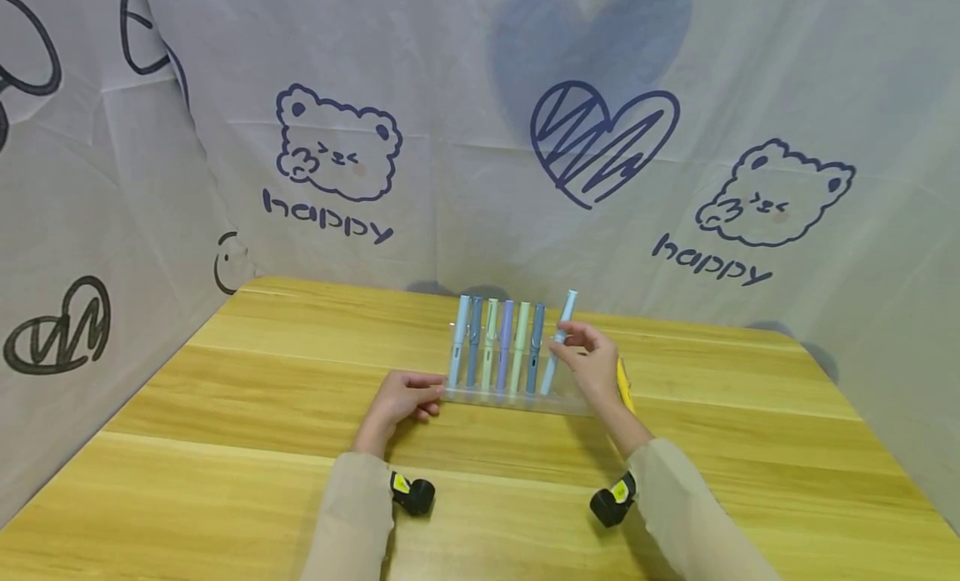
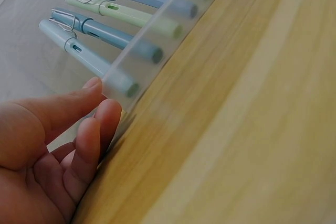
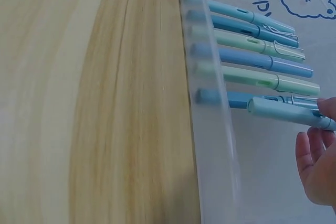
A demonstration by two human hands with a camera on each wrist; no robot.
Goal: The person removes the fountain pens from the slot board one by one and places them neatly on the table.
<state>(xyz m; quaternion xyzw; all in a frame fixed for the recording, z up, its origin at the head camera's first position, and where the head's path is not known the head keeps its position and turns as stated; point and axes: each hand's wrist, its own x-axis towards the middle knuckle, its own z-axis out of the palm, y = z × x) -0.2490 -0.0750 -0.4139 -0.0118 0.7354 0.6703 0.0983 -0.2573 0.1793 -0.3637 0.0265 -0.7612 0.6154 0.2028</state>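
My right hand pinches a light blue fountain pen near its upper part, tilted, cap end up. In the right wrist view the lower end of this pen is outside the front lip of the clear pen stand, close over a dark blue pen. At the stand's left end, my left hand grips the corner of the lip between thumb and fingers. Several pens lean in a row in the stand, among them a light blue pen, a green pen and a purple pen.
Partly hidden behind my right hand is a yellow object. The stand is on a wooden table. A white cloth with printed bears and hearts hangs behind the table. Each wrist bears a small black camera.
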